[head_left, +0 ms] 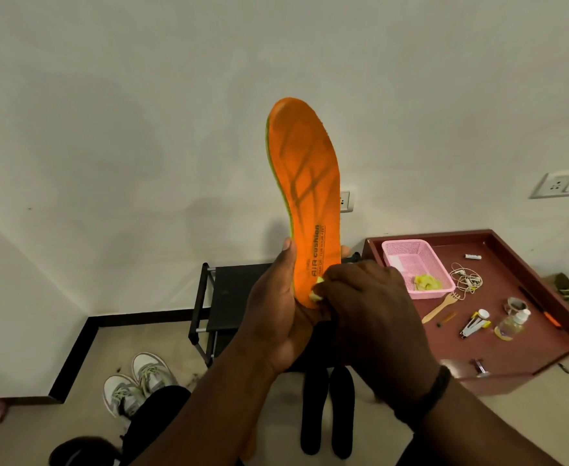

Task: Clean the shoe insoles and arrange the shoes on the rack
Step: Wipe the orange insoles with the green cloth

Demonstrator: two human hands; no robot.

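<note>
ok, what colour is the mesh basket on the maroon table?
Pink plastic mesh basket, clearest in the head view.

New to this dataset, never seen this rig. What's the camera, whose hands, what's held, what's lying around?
There is no robot. One wide-angle camera worn on a person's head looks down at their bare hands. The left hand holds an orange insole upright by its heel. The right hand presses a small yellow cloth against the heel end. Behind stands a black shoe rack. On the floor are grey sneakers and two black insoles. To the right, a maroon table carries a pink basket, a wooden fork and a small bottle.
</note>
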